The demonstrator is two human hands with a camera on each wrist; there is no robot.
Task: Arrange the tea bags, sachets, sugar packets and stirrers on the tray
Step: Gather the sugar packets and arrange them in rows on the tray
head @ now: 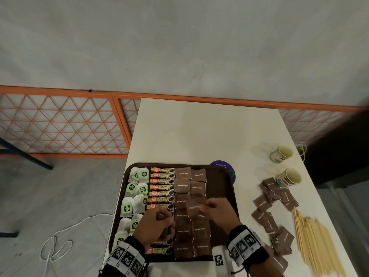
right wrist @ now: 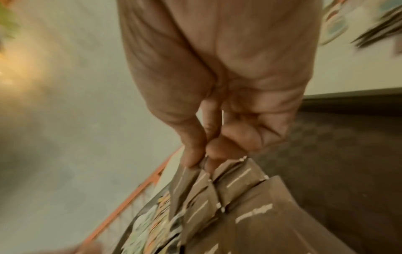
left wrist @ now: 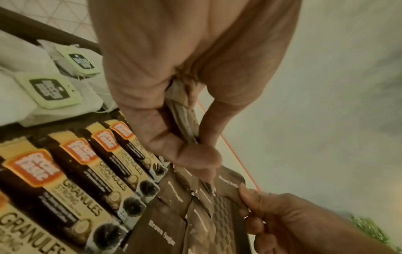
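Observation:
A dark brown tray (head: 219, 188) holds columns of tea bags (head: 137, 188), coffee granule sachets (head: 161, 186) and brown sugar packets (head: 182, 185). My left hand (head: 165, 218) hovers over the sachets and grips a small stack of sugar packets (left wrist: 182, 111) in its curled fingers. My right hand (head: 205, 206) pinches one brown sugar packet (head: 193, 208) by its edge, just above the sugar columns; the right wrist view shows thumb and finger closed on that packet (right wrist: 187, 183). More sugar packets (head: 265, 216) and wooden stirrers (head: 313, 242) lie on the white table to the right.
Two paper cups (head: 281, 153) (head: 289, 177) stand at the table's right edge. A purple round disc (head: 221, 166) pokes out behind the tray's far right corner. The tray's right strip is bare. A white cable (head: 60, 244) lies on the floor to the left.

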